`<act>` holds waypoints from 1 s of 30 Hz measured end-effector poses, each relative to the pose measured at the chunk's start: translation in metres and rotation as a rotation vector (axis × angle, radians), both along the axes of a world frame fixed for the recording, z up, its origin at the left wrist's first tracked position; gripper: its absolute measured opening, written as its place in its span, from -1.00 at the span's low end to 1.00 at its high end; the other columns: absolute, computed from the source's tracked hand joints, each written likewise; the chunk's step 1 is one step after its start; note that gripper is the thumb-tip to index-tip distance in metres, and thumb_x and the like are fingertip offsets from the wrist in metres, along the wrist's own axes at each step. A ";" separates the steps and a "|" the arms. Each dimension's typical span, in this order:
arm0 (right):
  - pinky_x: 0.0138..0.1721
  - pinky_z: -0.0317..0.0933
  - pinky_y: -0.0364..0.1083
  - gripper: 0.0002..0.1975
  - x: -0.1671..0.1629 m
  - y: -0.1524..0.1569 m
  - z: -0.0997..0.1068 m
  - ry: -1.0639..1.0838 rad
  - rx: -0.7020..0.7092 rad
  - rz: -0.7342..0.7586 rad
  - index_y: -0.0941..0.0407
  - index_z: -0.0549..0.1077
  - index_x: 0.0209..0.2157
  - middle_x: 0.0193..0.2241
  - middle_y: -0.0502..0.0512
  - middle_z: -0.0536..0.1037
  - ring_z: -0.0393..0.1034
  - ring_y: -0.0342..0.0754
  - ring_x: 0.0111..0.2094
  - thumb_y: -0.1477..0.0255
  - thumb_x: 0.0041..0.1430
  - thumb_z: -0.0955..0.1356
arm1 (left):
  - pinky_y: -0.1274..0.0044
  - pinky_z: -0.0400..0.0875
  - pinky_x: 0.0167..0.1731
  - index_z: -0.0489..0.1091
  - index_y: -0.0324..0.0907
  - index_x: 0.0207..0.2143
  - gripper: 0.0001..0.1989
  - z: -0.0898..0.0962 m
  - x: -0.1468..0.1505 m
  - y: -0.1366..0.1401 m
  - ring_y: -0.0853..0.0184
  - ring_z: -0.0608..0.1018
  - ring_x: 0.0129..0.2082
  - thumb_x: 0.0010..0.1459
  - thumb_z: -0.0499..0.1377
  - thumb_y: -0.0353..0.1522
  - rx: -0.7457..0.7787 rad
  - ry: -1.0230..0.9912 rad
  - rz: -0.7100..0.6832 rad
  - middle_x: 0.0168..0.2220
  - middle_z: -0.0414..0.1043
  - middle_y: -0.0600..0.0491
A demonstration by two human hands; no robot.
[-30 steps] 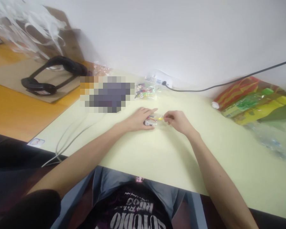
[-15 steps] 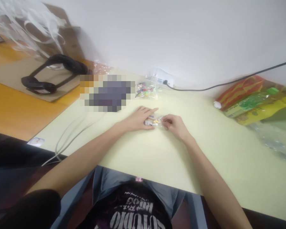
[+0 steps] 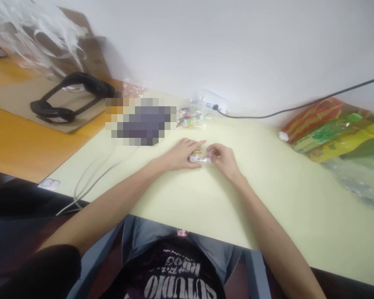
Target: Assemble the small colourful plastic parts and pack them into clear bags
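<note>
A small clear plastic bag [image 3: 202, 157] with white and yellow bits showing through lies on the pale yellow tabletop [image 3: 187, 195]. My left hand [image 3: 180, 155] holds the bag's left end down, with the thumb below it and the fingers above, the index finger stretched out. At the bag's right end, my right hand [image 3: 226, 161] pinches the plastic between thumb and curled fingers. Glare and the fingers hide what exactly is inside.
Behind my hands lies a bag of colourful small pieces [image 3: 190, 117], beside a blurred-out dark object [image 3: 146, 122]. A black frame-like device [image 3: 73, 97] rests on cardboard at left. A black cable [image 3: 262, 117] runs along the wall. Bright packaging and a green bottle [image 3: 333, 133] sit at right.
My right hand has shifted slightly up and to the left, still at the bag's right end. The bag's contents look turned or shifted. My left hand stays in place.
</note>
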State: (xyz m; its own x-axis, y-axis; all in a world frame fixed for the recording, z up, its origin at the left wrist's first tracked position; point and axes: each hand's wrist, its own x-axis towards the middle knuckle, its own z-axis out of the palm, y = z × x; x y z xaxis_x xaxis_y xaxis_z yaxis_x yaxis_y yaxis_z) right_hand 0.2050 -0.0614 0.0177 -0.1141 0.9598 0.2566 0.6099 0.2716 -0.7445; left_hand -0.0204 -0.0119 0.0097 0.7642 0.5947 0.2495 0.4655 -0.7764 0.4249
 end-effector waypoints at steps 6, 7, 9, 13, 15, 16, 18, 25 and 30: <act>-0.01 0.40 -0.02 -0.69 0.002 0.002 -0.005 0.171 -0.063 0.059 0.11 0.48 -0.10 -0.09 0.15 0.63 0.58 -0.01 -0.11 0.51 0.11 0.26 | 0.27 0.14 0.26 0.00 -0.09 0.46 -0.08 0.001 -0.001 0.000 0.02 0.34 0.20 0.19 0.27 0.00 0.008 0.011 0.003 0.21 0.37 -0.10; 0.04 0.39 0.00 -0.68 0.004 0.002 -0.004 0.194 -0.076 0.074 0.11 0.48 -0.07 -0.05 0.17 0.62 0.57 0.00 -0.08 0.49 0.13 0.27 | 0.27 0.13 0.27 0.00 -0.10 0.46 -0.08 0.001 -0.001 0.000 0.02 0.34 0.21 0.19 0.26 -0.01 0.008 0.014 0.007 0.22 0.37 -0.10; 0.09 0.36 0.01 -0.65 0.007 0.001 -0.002 0.210 -0.114 0.096 0.12 0.48 0.00 -0.03 0.19 0.63 0.56 0.01 -0.03 0.45 0.18 0.28 | 0.27 0.13 0.27 0.00 -0.09 0.46 -0.09 0.001 -0.002 0.001 0.02 0.34 0.22 0.19 0.26 -0.01 0.004 0.016 0.018 0.23 0.36 -0.10; 0.07 0.35 0.04 -0.61 0.014 -0.006 0.004 0.193 -0.168 0.087 0.10 0.44 0.13 -0.06 0.18 0.64 0.55 0.02 -0.08 0.32 0.33 0.27 | 0.26 0.13 0.28 -0.01 -0.08 0.46 -0.10 0.000 -0.001 0.002 0.01 0.32 0.25 0.20 0.25 -0.02 -0.006 0.015 0.026 0.28 0.31 -0.10; 0.09 0.32 0.05 -0.57 0.016 -0.011 0.006 0.177 -0.167 0.072 0.09 0.42 0.17 -0.02 0.19 0.62 0.53 0.03 -0.08 0.22 0.41 0.22 | 0.26 0.13 0.28 0.01 -0.09 0.46 -0.11 0.000 0.000 0.001 0.01 0.32 0.26 0.21 0.25 -0.02 -0.004 0.020 0.037 0.29 0.30 -0.11; 0.12 0.29 0.06 -0.54 0.017 -0.014 0.007 0.169 -0.168 0.064 0.09 0.41 0.18 0.00 0.19 0.61 0.52 0.04 -0.05 0.16 0.43 0.20 | 0.25 0.13 0.28 0.01 -0.09 0.45 -0.12 0.000 0.001 0.000 0.01 0.32 0.27 0.21 0.24 -0.02 -0.003 0.024 0.047 0.29 0.30 -0.12; 0.18 0.23 0.06 -0.48 0.016 -0.020 0.008 0.158 -0.179 0.056 0.07 0.39 0.21 0.04 0.18 0.59 0.48 0.06 0.04 0.07 0.45 0.17 | 0.24 0.13 0.29 0.03 -0.10 0.45 -0.12 0.001 0.002 -0.002 -0.01 0.31 0.28 0.21 0.24 0.00 0.000 0.033 0.066 0.30 0.30 -0.13; 0.15 0.24 0.06 -0.50 0.007 -0.031 0.005 0.082 -0.138 0.124 0.02 0.43 0.15 0.07 0.15 0.58 0.45 0.10 0.06 0.04 0.31 0.35 | 0.18 0.07 0.35 0.01 -0.08 0.46 -0.08 0.003 0.007 -0.013 -0.04 0.20 0.37 0.21 0.22 0.09 -0.049 -0.007 0.058 0.38 0.17 -0.16; 0.11 0.22 0.08 -0.76 0.005 -0.028 -0.002 0.051 -0.007 -0.011 0.05 0.56 -0.33 -0.18 0.14 0.63 0.45 0.10 -0.06 0.16 0.22 0.44 | 0.22 0.09 0.37 -0.05 -0.01 0.47 -0.09 0.009 0.008 -0.017 0.02 0.11 0.44 0.23 0.16 0.14 -0.188 -0.082 0.017 0.45 0.05 -0.12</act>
